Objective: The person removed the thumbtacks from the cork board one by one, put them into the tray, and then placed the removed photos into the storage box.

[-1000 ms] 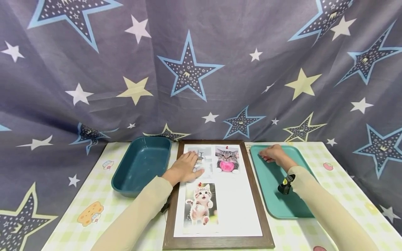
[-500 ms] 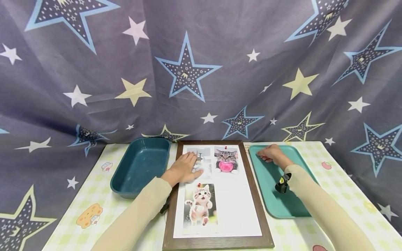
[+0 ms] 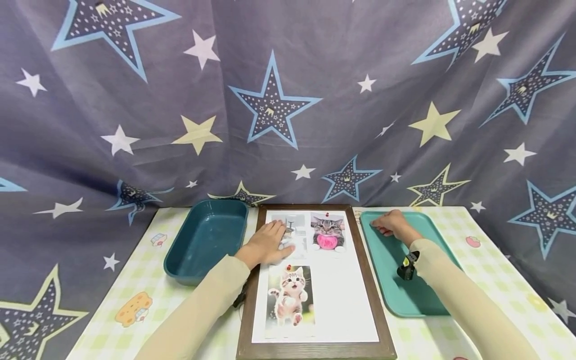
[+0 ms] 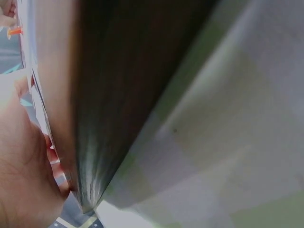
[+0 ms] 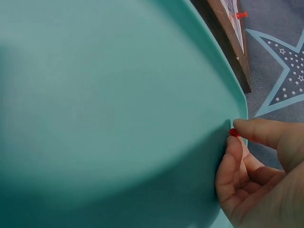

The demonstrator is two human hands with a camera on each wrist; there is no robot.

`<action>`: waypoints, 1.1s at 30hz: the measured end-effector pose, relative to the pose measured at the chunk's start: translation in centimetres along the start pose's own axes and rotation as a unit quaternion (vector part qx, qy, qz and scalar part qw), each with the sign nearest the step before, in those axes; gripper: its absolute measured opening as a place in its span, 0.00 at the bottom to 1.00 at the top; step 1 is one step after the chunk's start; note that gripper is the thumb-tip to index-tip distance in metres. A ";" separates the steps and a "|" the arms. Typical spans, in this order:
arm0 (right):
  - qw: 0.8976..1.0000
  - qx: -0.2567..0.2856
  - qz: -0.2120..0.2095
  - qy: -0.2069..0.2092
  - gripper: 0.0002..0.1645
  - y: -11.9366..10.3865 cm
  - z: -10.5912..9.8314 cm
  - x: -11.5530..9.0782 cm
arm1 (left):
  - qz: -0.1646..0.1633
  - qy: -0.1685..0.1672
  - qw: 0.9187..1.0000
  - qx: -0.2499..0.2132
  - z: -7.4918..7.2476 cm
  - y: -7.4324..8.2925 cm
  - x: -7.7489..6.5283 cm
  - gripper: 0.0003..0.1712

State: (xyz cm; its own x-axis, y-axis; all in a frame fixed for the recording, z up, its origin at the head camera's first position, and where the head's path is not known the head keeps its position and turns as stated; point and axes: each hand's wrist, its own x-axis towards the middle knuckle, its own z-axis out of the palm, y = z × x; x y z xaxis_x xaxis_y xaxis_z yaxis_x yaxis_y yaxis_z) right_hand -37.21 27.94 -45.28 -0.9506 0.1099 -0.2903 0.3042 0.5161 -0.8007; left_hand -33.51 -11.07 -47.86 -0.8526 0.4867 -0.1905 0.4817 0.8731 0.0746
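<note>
starry curtain (image 3: 270, 160), left fingers (image 3: 272, 229) laid straight on pale picture (image 3: 299, 224), right fingers (image 5: 260, 131) pinching red pushpin (image 5: 233, 132) at green tray (image 5: 118, 95)

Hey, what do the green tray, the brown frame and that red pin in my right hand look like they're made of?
Green tray: probably matte plastic, judging by its even color and smooth, rounded rim. Brown frame: wood or a wood-look finish, dull, with faint streaks along its side. Red pin: perhaps plastic, from its solid red color, but too little shows to be sure.
</note>
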 end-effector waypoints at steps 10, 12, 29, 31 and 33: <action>1.000 -0.006 0.016 0.003 0.10 0.2 -0.3 0.1 | 0.001 -0.006 1.000 -0.005 -0.3 0.3 0.0 0.49; 1.000 -0.010 0.011 0.000 0.10 0.0 -0.2 0.1 | -0.004 -0.005 1.000 -0.006 -0.3 0.2 0.0 0.49; 0.999 -0.016 0.029 -0.012 0.12 -0.5 -0.2 0.8 | -0.005 0.001 1.000 -0.003 0.0 -0.1 0.0 0.49; 0.999 -0.013 0.029 -0.015 0.13 -0.4 -0.2 0.8 | -0.001 0.003 1.000 -0.003 -0.1 0.0 0.0 0.48; 0.999 -0.009 0.030 -0.017 0.14 -0.4 -0.2 0.8 | 0.002 0.008 1.000 -0.005 -0.1 0.0 -0.1 0.47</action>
State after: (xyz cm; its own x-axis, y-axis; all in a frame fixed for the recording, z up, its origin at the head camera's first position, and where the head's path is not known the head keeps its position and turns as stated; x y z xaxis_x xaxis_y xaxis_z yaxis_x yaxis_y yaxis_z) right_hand -38.15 27.99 -45.10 -0.9280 0.1126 -0.3552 0.3591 0.5243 -0.7721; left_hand -33.45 -11.09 -47.70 -0.8543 0.4898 -0.1739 0.4826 0.8717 0.0846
